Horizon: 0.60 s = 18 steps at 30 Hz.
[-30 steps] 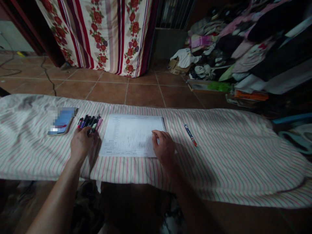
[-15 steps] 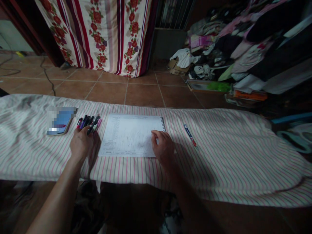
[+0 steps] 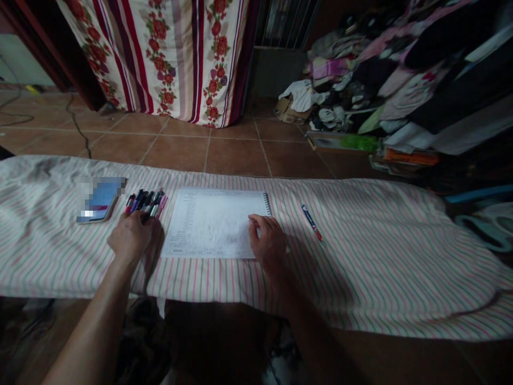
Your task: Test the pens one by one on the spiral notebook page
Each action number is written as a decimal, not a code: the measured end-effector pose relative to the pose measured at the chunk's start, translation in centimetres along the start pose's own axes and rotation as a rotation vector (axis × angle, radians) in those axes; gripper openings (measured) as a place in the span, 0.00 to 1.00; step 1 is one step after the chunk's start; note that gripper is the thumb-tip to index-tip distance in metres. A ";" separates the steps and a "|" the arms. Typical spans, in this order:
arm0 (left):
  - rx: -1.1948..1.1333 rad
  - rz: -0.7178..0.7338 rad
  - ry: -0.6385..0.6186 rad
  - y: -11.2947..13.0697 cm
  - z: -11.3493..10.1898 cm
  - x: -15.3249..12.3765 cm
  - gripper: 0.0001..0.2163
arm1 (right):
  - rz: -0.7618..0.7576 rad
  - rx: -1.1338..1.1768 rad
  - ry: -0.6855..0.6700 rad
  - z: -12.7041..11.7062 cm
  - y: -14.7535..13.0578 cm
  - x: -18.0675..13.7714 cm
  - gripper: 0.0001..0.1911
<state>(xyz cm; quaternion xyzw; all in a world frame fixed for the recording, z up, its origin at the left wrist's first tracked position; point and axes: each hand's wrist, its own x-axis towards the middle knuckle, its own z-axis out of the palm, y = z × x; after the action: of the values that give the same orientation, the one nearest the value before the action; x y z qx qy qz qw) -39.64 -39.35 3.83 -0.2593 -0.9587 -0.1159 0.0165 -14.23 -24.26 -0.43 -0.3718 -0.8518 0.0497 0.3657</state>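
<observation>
On my feed, the left hand (image 3: pixel 130 235) reaches over the near ends of a bunch of pens (image 3: pixel 149 200), just left of the spiral notebook (image 3: pixel 216 219); its fingers are bent, but I can't tell whether they grip one. The right hand (image 3: pixel 267 240), loosely curled, rests at the notebook's near right corner, its grip unclear to me. I judge the step in hand as fingering the pens; singling one out would call for a narrow pinch.

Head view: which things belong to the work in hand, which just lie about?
Likely in use:
pens at left hand
spiral notebook, right hand at its edge
lone pen, perhaps; untouched

Apparently lying about:
phone
clothes pile
cardboard box
</observation>
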 end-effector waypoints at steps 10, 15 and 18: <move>0.015 -0.041 -0.024 0.6 -0.5 -0.3 0.19 | -0.010 0.014 0.006 0.1 0.0 0.0 0.10; 0.031 -0.025 -0.039 0.4 -0.6 -0.2 0.19 | -0.005 0.014 0.016 0.1 0.1 0.0 0.10; 0.041 -0.021 -0.040 0.5 -0.8 -0.3 0.18 | -0.002 0.005 0.013 0.0 0.0 0.0 0.10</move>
<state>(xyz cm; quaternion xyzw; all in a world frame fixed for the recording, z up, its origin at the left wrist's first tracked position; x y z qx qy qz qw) -39.21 -39.27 4.67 -0.2511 -0.9636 -0.0913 0.0012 -14.19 -24.23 -0.41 -0.3703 -0.8497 0.0489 0.3721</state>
